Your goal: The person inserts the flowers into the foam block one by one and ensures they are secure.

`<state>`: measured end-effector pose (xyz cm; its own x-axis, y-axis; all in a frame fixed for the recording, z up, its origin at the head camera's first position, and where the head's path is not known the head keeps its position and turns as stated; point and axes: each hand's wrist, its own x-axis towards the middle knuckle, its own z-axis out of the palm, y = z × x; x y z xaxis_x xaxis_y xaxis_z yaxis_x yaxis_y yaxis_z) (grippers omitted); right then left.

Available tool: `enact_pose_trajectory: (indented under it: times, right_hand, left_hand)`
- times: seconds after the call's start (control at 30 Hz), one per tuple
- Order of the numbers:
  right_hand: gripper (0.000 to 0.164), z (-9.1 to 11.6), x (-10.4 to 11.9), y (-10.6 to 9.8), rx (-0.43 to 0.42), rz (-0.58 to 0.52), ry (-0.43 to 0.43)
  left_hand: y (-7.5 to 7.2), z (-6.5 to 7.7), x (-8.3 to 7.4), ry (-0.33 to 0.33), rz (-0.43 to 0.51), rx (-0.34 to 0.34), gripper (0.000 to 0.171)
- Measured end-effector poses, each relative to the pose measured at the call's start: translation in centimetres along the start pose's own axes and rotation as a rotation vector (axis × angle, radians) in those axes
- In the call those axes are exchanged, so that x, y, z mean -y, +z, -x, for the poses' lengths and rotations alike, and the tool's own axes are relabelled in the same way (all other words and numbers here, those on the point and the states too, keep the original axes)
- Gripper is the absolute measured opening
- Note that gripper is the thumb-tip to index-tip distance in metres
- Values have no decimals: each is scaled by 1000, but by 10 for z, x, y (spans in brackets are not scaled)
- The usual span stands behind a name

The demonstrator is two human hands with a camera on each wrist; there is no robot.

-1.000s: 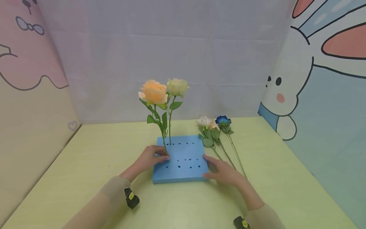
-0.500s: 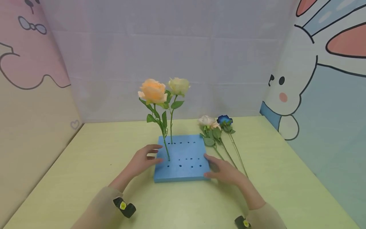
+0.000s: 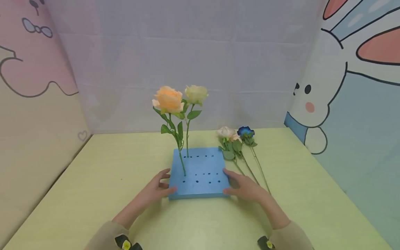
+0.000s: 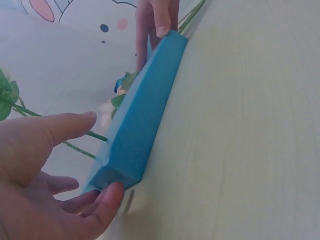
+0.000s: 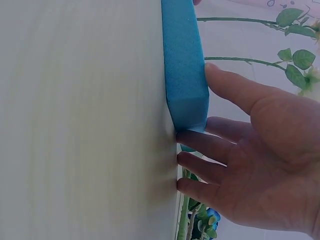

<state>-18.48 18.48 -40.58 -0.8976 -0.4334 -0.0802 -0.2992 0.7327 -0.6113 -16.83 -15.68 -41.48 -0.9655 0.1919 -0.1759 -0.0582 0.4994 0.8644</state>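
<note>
A blue foam block (image 3: 203,189) with rows of holes lies flat on the table. An orange rose (image 3: 168,99) and a pale yellow-green rose (image 3: 196,94) stand upright, their stems in its left-hand holes. My left hand (image 3: 157,187) is spread at the block's left edge. In the left wrist view its fingertips (image 4: 114,194) meet the block's end, while the thumb stands apart from it. My right hand (image 3: 245,186) rests against the right edge. Its thumb (image 5: 217,75) touches the top rim and its fairly straight fingers lie by the side.
Right of the block, a white rose (image 3: 225,132), a peach rose (image 3: 235,138) and a blue rose (image 3: 245,131) lie on the table (image 3: 109,166), stems toward my right forearm. A pale curtain (image 3: 187,52) hangs behind; a rabbit-print panel (image 3: 359,114) stands at the right.
My left hand let go of the orange rose's stem, drew back to the left and came down to the block's left edge. The rose stays standing. My right hand kept its place.
</note>
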Motion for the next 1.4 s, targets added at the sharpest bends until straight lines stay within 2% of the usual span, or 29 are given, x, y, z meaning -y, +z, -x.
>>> enact_pose_trajectory:
  times: [0.13, 0.27, 0.87, 1.07, 1.23, 1.4]
  right_hand:
    - [78, 0, 0, 2, -5, -8, 7]
    - [78, 0, 0, 3, -2, -21, 7]
    - [79, -3, 3, -1, 26, -24, -2]
    - [79, -3, 5, 0, 32, -8, 32]
    - [71, -4, 4, -8, 11, -51, 44]
    - [59, -6, 0, -23, -59, -92, 69]
  left_hand:
    - [5, 2, 8, 1, -7, 16, 84]
    - [7, 1, 12, -3, -26, -3, 85]
    - [-1, -6, 17, 25, -60, 41, 89]
    - [-1, -4, 18, 37, -60, 41, 88]
    - [2, -4, 17, 32, -67, 41, 87]
    - [3, -2, 15, 34, -69, 47, 88]
